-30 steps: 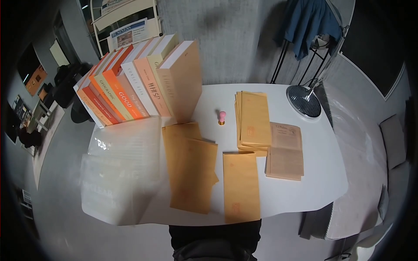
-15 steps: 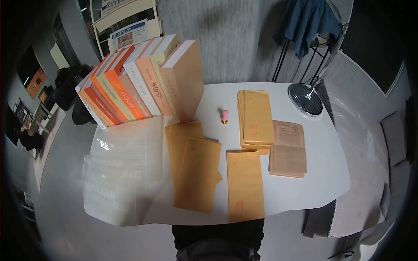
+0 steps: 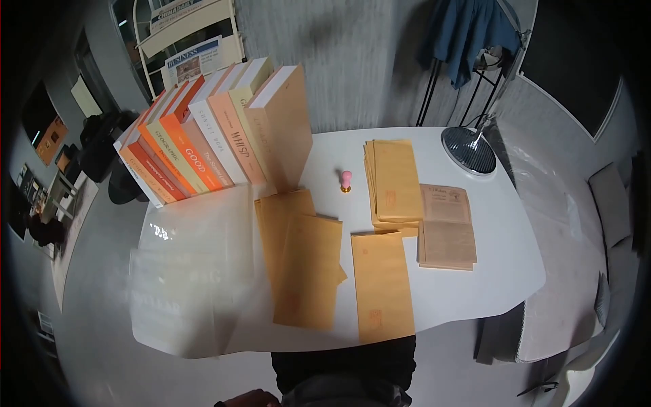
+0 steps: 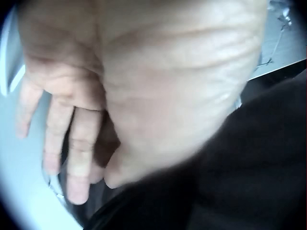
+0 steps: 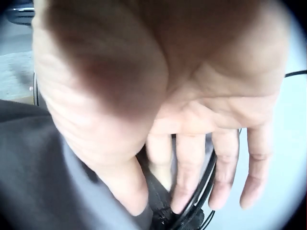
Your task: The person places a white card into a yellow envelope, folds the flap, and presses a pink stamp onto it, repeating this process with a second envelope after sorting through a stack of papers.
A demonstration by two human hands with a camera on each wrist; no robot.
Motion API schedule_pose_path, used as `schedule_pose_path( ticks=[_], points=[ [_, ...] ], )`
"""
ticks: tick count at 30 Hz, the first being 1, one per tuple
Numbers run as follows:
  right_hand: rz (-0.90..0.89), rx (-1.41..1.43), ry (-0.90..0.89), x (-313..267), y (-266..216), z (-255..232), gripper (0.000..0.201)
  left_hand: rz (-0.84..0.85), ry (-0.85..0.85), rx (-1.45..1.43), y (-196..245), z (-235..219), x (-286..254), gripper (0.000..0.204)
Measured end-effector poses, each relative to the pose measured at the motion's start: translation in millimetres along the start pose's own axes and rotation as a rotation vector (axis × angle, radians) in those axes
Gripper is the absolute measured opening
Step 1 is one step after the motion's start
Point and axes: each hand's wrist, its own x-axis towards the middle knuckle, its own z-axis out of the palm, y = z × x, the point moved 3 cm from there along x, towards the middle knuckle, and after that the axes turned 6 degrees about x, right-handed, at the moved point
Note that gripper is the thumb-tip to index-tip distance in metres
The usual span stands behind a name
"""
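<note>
In the left wrist view my left hand (image 4: pixel 163 91) hangs beside dark clothing (image 4: pixel 249 158), its fingers loosely extended and nothing in them; part of it (image 3: pixel 252 399) shows at the bottom of the head view, below the table edge. The right hand (image 5: pixel 192 100) also hangs down with fingers extended, holding nothing, close to grey cloth and black cables (image 5: pixel 194 211). On the white table lie a single tan envelope (image 3: pixel 382 288) at the front, two overlapping envelopes (image 3: pixel 308 271) left of it, and an envelope stack (image 3: pixel 397 180) behind. A pink-handled stamp (image 3: pixel 346 180) stands upright near the middle.
Brown printed paper sleeves (image 3: pixel 447 230) lie right of the stack. Translucent plastic bags (image 3: pixel 190 271) cover the table's (image 3: pixel 502 271) left side, before a row of upright books (image 3: pixel 285 129). A round ribbed lamp (image 3: pixel 469 150) occupies the back right corner.
Part of a hand has come into the head view at the bottom edge, left of the lap. The head view has shifted slightly; the things on the table have stayed put.
</note>
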Motion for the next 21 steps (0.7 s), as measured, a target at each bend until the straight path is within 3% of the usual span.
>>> schedule_pose_path(
  ticks=[2, 4, 5, 7, 8, 10, 11, 12, 14, 17, 21],
  points=[
    [0.073, -0.041, -0.126, -17.7, 43.9, 22.6, 0.019, -0.012, 0.039, 0.078, 30.2, -29.2, 12.0, 0.025],
    [0.065, -0.106, -0.094, -25.9, 77.8, 36.1, 0.019, 0.121, 0.153, -0.176, 68.9, -33.3, 22.3, 0.025],
    [0.025, -0.168, -0.004, -23.7, 71.8, 35.1, 0.018, 0.186, 0.207, -0.302, 81.7, -35.6, 27.9, 0.026],
    [-0.021, -0.259, 0.316, -8.4, 42.5, 19.9, 0.019, 0.219, 0.152, -0.209, 95.8, -33.0, 48.3, 0.028],
    [-0.205, 0.006, 0.426, 9.7, 44.9, 23.7, 0.022, 0.239, 0.129, -0.159, 94.4, -33.7, 59.3, 0.030],
    [-0.201, 0.227, 0.360, 22.3, -47.8, 33.5, 0.026, 0.377, 0.034, -0.204, 74.0, -18.4, 79.8, 0.035],
    [-0.125, -0.003, 0.183, 38.7, -68.7, 39.4, 0.025, 0.446, -0.015, -0.224, 69.2, -12.0, 83.5, 0.041],
    [-0.051, -0.233, 0.005, 55.7, -74.4, 43.4, 0.029, 0.399, -0.022, -0.150, 77.9, -16.4, 81.7, 0.038],
    [-0.155, -0.282, -0.044, 85.9, -54.8, 49.5, 0.028, 0.302, -0.036, -0.001, 106.9, -34.6, 78.7, 0.034],
    [-0.241, -0.252, -0.086, 114.3, -40.0, 58.0, 0.037, 0.339, -0.150, 0.205, 112.2, -40.5, 79.0, 0.029],
    [-0.264, -0.159, -0.079, 116.3, -48.1, 62.3, 0.044, 0.481, 0.014, 0.390, 93.8, -21.3, 91.3, 0.024]
  ],
)
